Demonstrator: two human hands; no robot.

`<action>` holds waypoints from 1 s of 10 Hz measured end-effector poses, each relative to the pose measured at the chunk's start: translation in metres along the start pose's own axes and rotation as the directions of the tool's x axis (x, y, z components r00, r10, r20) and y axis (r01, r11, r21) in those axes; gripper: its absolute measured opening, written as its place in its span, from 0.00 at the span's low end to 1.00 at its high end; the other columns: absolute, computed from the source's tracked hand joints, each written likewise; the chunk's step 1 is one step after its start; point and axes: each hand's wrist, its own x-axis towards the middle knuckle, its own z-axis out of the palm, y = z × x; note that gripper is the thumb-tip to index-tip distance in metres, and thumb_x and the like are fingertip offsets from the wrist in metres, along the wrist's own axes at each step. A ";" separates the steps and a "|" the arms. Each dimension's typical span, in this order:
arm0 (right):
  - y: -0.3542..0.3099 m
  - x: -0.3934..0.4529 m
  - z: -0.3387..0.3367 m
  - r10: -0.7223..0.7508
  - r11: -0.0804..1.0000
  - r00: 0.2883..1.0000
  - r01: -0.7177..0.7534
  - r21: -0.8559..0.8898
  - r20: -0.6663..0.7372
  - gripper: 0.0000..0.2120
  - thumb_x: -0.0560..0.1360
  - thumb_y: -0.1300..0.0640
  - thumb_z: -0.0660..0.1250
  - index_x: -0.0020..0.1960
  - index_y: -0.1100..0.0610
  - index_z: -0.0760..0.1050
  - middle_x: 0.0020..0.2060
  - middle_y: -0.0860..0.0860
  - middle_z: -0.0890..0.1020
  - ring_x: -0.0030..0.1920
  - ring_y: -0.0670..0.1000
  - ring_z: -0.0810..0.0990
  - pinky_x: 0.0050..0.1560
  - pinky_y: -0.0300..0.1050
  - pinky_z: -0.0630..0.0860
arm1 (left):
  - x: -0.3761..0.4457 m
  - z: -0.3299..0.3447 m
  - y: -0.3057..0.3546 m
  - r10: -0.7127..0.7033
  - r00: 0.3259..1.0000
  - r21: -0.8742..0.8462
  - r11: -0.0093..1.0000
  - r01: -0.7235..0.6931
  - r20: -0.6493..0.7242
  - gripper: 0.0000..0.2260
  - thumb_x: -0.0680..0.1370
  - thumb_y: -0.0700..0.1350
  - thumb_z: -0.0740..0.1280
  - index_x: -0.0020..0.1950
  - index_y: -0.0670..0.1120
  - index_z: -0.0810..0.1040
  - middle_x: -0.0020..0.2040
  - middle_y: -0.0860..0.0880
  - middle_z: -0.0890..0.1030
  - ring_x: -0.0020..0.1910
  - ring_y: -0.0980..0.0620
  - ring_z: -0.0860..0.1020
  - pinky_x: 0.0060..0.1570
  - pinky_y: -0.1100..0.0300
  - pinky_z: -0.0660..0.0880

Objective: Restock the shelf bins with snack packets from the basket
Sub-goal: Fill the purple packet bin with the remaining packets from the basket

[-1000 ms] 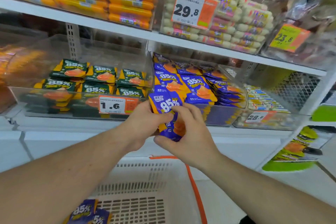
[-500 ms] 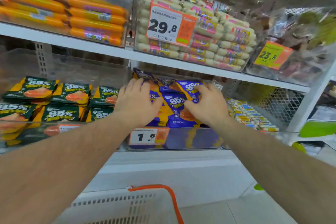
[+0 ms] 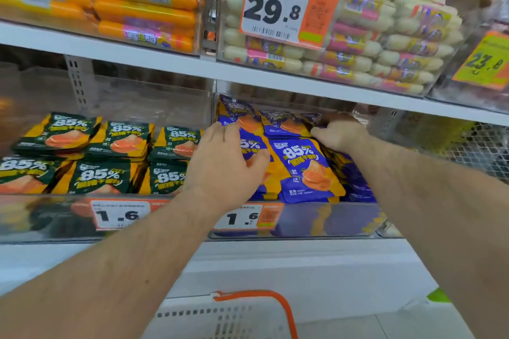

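head cam | faces forward-down | close to shelf bin point(image 3: 297, 221)

Both my forearms reach forward and up, bare to the elbow. My left hand point(image 3: 224, 162) lies palm down, fingers spread and nearly straight, thumb out to the right. My right hand point(image 3: 340, 133) sits further forward, knuckles up, fingers curled under.

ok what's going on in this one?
A person is restocking a shelf. Both hands are in the clear bin of blue snack packets: the left hand lies spread on the packets at the bin's left side, the right hand is curled over packets near the back right. The neighbouring bin holds green packets. The white basket sits below, its contents out of view.
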 end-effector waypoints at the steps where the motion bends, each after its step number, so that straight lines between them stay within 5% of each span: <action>1: -0.005 0.006 0.000 0.011 0.997 0.998 -0.016 0.073 0.066 0.27 0.80 0.39 0.56 0.70 0.57 0.71 0.70 0.59 0.72 0.68 0.60 0.71 0.65 0.49 0.68 | -0.001 0.000 0.000 -0.005 1.000 -0.003 1.000 0.005 0.000 0.32 0.78 0.61 0.60 0.76 0.42 0.61 0.75 0.44 0.65 0.76 0.47 0.56 0.73 0.55 0.54; 4: -0.005 0.005 0.007 0.065 0.996 0.996 -0.069 0.053 0.064 0.36 0.77 0.31 0.46 0.74 0.54 0.68 0.74 0.56 0.68 0.74 0.59 0.64 0.74 0.59 0.53 | 0.000 -0.004 0.002 0.000 0.999 0.017 1.000 -0.001 0.052 0.32 0.78 0.60 0.61 0.75 0.42 0.62 0.73 0.43 0.67 0.76 0.45 0.57 0.75 0.51 0.51; 5: -0.007 -0.011 -0.002 0.067 0.989 0.997 -0.071 0.127 0.030 0.40 0.73 0.28 0.45 0.71 0.53 0.71 0.71 0.57 0.72 0.71 0.61 0.69 0.74 0.60 0.58 | 0.003 -0.010 0.005 -0.023 0.992 0.023 1.000 0.020 0.121 0.29 0.78 0.59 0.61 0.73 0.42 0.64 0.73 0.42 0.67 0.76 0.45 0.57 0.76 0.46 0.44; 6: -0.013 -0.042 -0.012 0.047 0.989 0.997 -0.039 0.140 -0.058 0.32 0.78 0.32 0.48 0.61 0.54 0.77 0.62 0.59 0.78 0.63 0.62 0.75 0.62 0.54 0.71 | 0.004 -0.023 0.008 -0.016 0.986 -0.008 1.000 0.017 0.168 0.29 0.78 0.58 0.61 0.73 0.43 0.64 0.72 0.43 0.68 0.74 0.45 0.60 0.75 0.44 0.41; 7: -0.035 -0.093 -0.018 -0.038 0.976 0.926 0.116 0.187 -0.375 0.19 0.78 0.44 0.58 0.40 0.57 0.77 0.40 0.58 0.82 0.46 0.62 0.80 0.42 0.49 0.74 | -0.008 -0.036 0.007 0.151 0.985 0.006 0.988 -0.152 0.083 0.24 0.78 0.55 0.63 0.71 0.45 0.66 0.69 0.47 0.71 0.71 0.47 0.65 0.75 0.44 0.42; 8: -0.063 -0.153 -0.014 -0.265 0.940 0.698 0.342 -0.016 -0.665 0.16 0.75 0.52 0.60 0.30 0.56 0.67 0.27 0.54 0.72 0.33 0.60 0.75 0.32 0.46 0.64 | -0.043 -0.050 -0.002 0.345 0.937 0.076 0.937 -0.341 -0.051 0.18 0.74 0.52 0.61 0.61 0.47 0.75 0.58 0.48 0.77 0.59 0.45 0.72 0.62 0.47 0.61; 9: -0.091 -0.198 0.009 -0.451 0.771 0.420 0.628 -0.107 -0.788 0.14 0.71 0.56 0.61 0.30 0.52 0.60 0.24 0.52 0.66 0.27 0.58 0.69 0.31 0.44 0.58 | -0.081 -0.063 -0.025 0.427 0.903 0.045 0.902 -0.429 0.042 0.18 0.69 0.51 0.58 0.53 0.46 0.78 0.46 0.48 0.79 0.47 0.42 0.76 0.48 0.49 0.69; 10: -0.123 -0.230 0.055 -0.472 0.646 0.396 0.764 -0.003 -0.788 0.13 0.70 0.58 0.64 0.28 0.55 0.65 0.24 0.54 0.70 0.28 0.58 0.69 0.31 0.48 0.62 | -0.116 -0.075 -0.054 0.367 0.846 0.050 0.908 -0.417 0.386 0.17 0.70 0.51 0.58 0.54 0.48 0.77 0.48 0.50 0.80 0.51 0.44 0.76 0.50 0.52 0.69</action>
